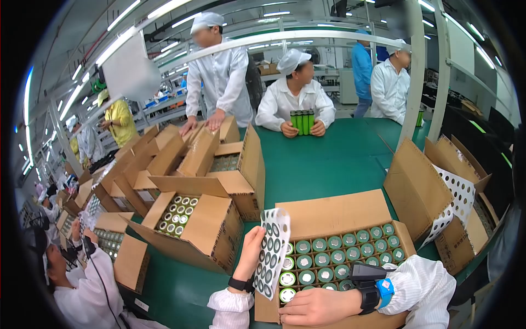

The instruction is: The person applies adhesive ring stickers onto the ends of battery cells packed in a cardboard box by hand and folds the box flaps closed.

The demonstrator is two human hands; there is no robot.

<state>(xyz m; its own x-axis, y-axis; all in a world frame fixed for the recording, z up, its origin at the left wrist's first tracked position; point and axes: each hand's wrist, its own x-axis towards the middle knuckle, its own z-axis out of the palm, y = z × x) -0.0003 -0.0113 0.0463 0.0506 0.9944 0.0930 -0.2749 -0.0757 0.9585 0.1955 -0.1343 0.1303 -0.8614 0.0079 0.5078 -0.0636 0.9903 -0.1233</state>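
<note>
My left hand pinches the edge of a white sheet of ring stickers, holding it upright and tilted above the left side of an open cardboard box. Rows of cylindrical battery cells stand in the box, divided by card strips. Most cell tops carry dark green rings; those in the leftmost column look brighter, with light green rims. Over the box's near left corner lies my right hand, fingers stretched leftward and low over the cells. Its fingertips are partly hidden, and nothing shows in its grasp.
More cardboard boxes of cells crowd the left. At right stand an open box and perforated white sheets. Across the green table, a person holds several green cells. Another person's hands rest on boxes. A frame post rises at right.
</note>
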